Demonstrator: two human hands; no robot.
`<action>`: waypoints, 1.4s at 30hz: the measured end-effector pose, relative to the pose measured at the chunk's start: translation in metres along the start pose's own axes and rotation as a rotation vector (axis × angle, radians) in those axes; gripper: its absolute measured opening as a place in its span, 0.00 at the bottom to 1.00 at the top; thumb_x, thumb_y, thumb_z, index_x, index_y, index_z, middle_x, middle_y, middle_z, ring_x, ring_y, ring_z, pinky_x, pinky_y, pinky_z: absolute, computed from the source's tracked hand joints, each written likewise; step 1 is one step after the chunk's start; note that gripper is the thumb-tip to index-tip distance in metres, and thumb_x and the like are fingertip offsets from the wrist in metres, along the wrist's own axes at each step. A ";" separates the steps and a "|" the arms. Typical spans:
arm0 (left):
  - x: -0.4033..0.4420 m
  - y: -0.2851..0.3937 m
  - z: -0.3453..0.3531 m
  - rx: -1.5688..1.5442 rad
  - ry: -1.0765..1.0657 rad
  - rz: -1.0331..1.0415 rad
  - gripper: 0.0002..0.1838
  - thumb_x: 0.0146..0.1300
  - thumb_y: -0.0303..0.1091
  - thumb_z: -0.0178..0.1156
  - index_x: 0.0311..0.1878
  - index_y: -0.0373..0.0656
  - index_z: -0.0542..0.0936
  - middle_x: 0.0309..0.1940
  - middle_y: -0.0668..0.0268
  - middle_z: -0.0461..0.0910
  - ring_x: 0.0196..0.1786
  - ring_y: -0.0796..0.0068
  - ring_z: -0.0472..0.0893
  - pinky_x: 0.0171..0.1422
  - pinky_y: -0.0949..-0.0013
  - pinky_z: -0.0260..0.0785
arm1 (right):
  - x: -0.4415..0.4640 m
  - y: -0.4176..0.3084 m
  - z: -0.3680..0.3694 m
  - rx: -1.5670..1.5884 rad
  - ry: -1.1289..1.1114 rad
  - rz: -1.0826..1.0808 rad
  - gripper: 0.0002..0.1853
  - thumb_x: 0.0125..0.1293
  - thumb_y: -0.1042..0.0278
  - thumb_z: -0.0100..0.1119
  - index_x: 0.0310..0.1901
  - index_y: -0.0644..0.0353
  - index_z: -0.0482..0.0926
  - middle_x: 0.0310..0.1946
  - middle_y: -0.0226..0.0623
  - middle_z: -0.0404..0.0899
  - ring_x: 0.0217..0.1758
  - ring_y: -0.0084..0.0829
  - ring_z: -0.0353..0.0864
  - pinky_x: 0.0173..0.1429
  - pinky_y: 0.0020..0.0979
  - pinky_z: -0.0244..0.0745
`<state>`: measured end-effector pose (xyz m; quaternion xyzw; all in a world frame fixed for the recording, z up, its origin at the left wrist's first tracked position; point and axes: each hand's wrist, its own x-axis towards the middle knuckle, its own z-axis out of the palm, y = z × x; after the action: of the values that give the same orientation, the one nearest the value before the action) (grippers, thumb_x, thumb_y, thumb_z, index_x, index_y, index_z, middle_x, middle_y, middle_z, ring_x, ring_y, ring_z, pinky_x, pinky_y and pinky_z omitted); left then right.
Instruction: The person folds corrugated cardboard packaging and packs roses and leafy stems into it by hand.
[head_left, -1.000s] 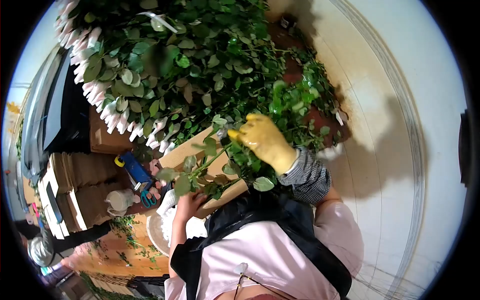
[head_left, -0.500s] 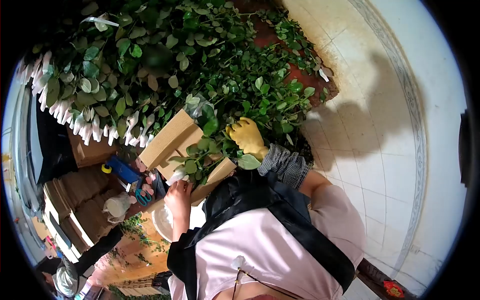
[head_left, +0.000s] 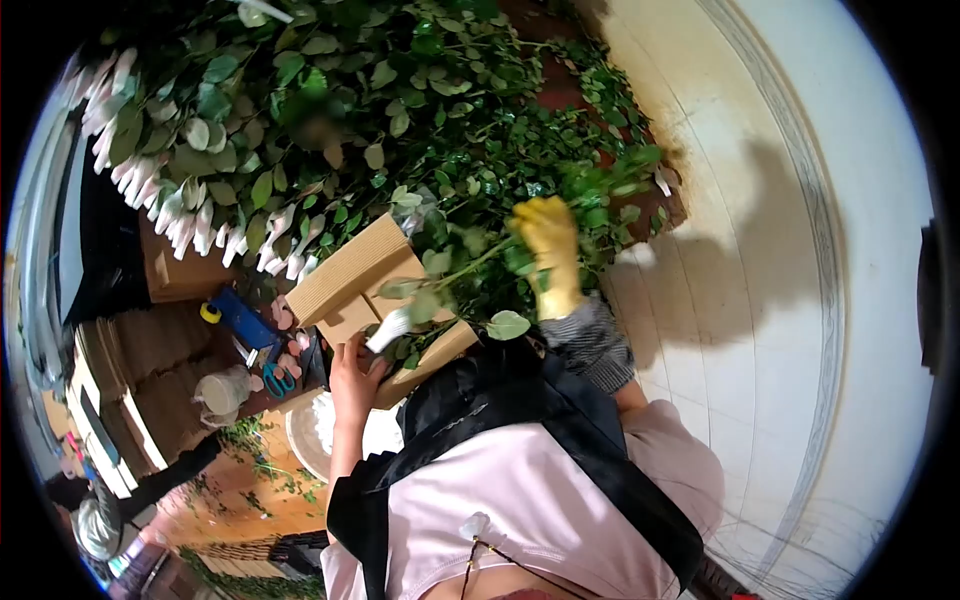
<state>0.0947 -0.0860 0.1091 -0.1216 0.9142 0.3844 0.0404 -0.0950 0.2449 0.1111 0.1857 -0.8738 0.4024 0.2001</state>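
A rose stem with a white-sleeved bud (head_left: 392,328) lies across a corrugated cardboard holder (head_left: 352,268). My bare left hand (head_left: 355,378) is at the sleeve's outer end, its fingers curled against it. From the bud, the leafy stem runs up and right to my right hand (head_left: 548,250), which wears a yellow glove. Motion blurs the glove, but its fingers are closed around the stem and its leaves. Beneath and behind the glove spreads a thick pile of leafy rose stems (head_left: 440,130).
Several white-sleeved buds (head_left: 180,225) line the pile's left edge. Left of the holder are a blue tape dispenser (head_left: 245,325), blue-handled scissors (head_left: 280,378) and stacked cardboard (head_left: 150,365). A white tub (head_left: 305,425) stands beside my left forearm. Another person's grey top (head_left: 98,528) shows lower left.
My gloved right hand has moved up and to the right, with the rose stem drawn out straighter. The sleeved bud has shifted right and turned. My left hand has barely moved.
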 end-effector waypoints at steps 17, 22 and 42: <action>0.006 -0.004 0.000 -0.114 -0.109 -0.012 0.23 0.52 0.22 0.71 0.55 0.40 0.81 0.36 0.59 0.80 0.34 0.65 0.82 0.42 0.65 0.77 | 0.126 0.169 0.034 0.488 0.166 0.119 0.16 0.71 0.68 0.63 0.57 0.62 0.80 0.57 0.36 0.82 0.57 0.29 0.80 0.63 0.31 0.76; 0.007 -0.008 0.000 -0.135 -0.129 -0.001 0.24 0.53 0.22 0.70 0.56 0.39 0.80 0.36 0.60 0.79 0.34 0.66 0.81 0.42 0.66 0.76 | 0.124 0.056 0.161 -0.171 -0.604 0.025 0.12 0.67 0.66 0.59 0.50 0.57 0.85 0.49 0.43 0.86 0.55 0.40 0.84 0.58 0.40 0.78; 0.007 -0.004 -0.002 -0.154 -0.126 -0.008 0.22 0.53 0.24 0.70 0.54 0.39 0.81 0.34 0.59 0.79 0.33 0.65 0.81 0.42 0.65 0.76 | 0.179 -0.008 0.049 -0.447 0.064 -0.343 0.19 0.53 0.82 0.56 0.45 0.53 0.85 0.46 0.36 0.86 0.56 0.42 0.81 0.70 0.45 0.67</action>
<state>0.0890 -0.0917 0.1065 -0.1034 0.8771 0.4604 0.0897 -0.2537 0.1727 0.1763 0.2692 -0.8899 0.1657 0.3287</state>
